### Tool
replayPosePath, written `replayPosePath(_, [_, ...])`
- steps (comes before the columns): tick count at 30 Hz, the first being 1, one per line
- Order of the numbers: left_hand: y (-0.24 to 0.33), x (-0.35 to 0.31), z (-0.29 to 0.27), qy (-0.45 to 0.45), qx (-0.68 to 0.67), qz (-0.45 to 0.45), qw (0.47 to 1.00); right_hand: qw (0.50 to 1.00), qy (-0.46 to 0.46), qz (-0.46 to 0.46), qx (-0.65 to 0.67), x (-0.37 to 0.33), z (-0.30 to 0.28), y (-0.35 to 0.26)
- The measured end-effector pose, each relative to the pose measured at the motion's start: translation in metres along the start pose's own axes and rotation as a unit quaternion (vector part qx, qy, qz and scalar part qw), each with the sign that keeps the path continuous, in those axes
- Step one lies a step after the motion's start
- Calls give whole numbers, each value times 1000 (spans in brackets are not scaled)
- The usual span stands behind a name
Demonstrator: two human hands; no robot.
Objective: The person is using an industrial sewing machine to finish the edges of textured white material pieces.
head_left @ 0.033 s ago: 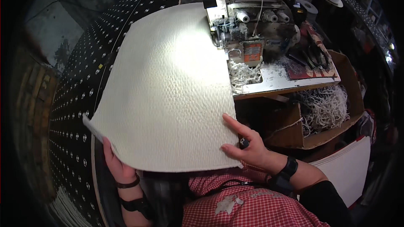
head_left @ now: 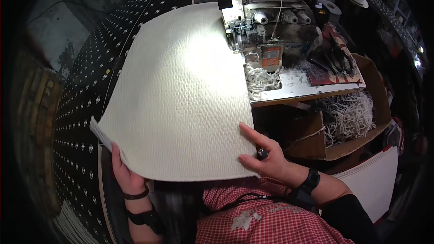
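A large sheet of white, ribbed fabric (head_left: 176, 90) spreads in front of me, its far right edge at the needle area of an overlock sewing machine (head_left: 271, 22). My left hand (head_left: 129, 171) is closed on its near left corner, thumb on top, where the edge curls upward. On the near right edge rests my right hand (head_left: 269, 158), index finger and thumb on top of the cloth, the other fingers folded below. A small dark round-ended thing (head_left: 262, 154) shows among those fingers; its kind is hidden. Lamp light glares on the cloth near the machine.
White trimmings (head_left: 262, 79) lie on the machine table (head_left: 294, 91). Dark-handled scissors (head_left: 341, 61) sit farther right. Below, a cardboard box (head_left: 346, 153) holds tangled scraps (head_left: 350, 119). A fabric stack (head_left: 373, 180) is at near right. A black studded surface (head_left: 83, 108) runs along the left.
My left hand and the near edge of the fabric have shifted slightly away from me, with the curled corner rising a little. My right hand stays nearly where it was.
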State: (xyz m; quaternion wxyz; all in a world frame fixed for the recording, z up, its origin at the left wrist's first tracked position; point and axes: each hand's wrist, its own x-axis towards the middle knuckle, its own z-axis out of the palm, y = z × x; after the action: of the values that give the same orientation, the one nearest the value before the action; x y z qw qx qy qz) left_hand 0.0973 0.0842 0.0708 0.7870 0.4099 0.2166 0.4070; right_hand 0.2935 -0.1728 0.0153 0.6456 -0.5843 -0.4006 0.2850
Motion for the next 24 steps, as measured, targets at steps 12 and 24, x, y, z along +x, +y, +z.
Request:
replayPosePath(12, [-1, 114, 11, -12, 68, -55, 996, 987, 162, -3, -13, 9, -1, 2])
replayPosePath(24, [-11, 220, 52, 1, 94, -91, 991, 979, 197, 3, 57, 14, -12, 10])
